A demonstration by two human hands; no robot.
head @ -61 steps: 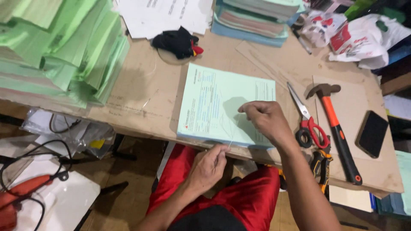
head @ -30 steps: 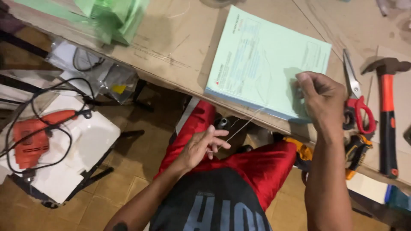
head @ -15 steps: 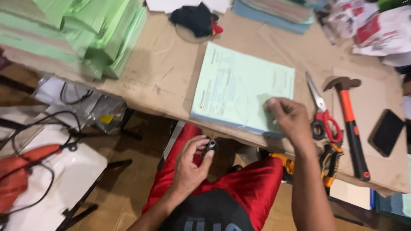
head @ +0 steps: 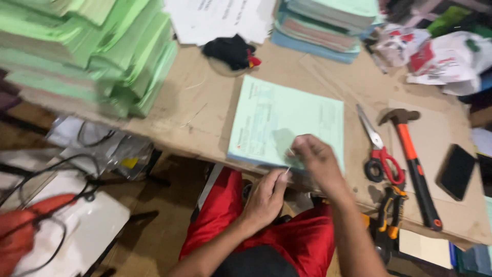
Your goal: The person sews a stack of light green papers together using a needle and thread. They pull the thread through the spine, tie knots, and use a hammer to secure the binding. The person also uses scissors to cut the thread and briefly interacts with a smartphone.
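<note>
A light green paper pad point(head: 271, 118) lies flat near the front edge of the brown table point(head: 205, 107). My right hand point(head: 315, 156) rests over the pad's near edge, fingers pinched on a thin pale thread point(head: 288, 165). My left hand point(head: 266, 197) comes up from my lap just below the table edge. Its fingertips are closed on the lower end of the same thread. The two hands nearly touch. I sit in red shorts point(head: 302, 241) under the table edge.
Red-handled scissors point(head: 382, 154), an orange-handled hammer point(head: 414, 161) and a black phone point(head: 457, 172) lie right of the pad. Green paper stacks point(head: 102, 51) fill the left, more pads point(head: 328, 25) at the back, a black cloth point(head: 230, 51) between. An orange power tool point(head: 25, 236) sits low left.
My left hand has risen from my lap to the pad's near edge and met my right hand, which stayed on the pad. The view has shifted.
</note>
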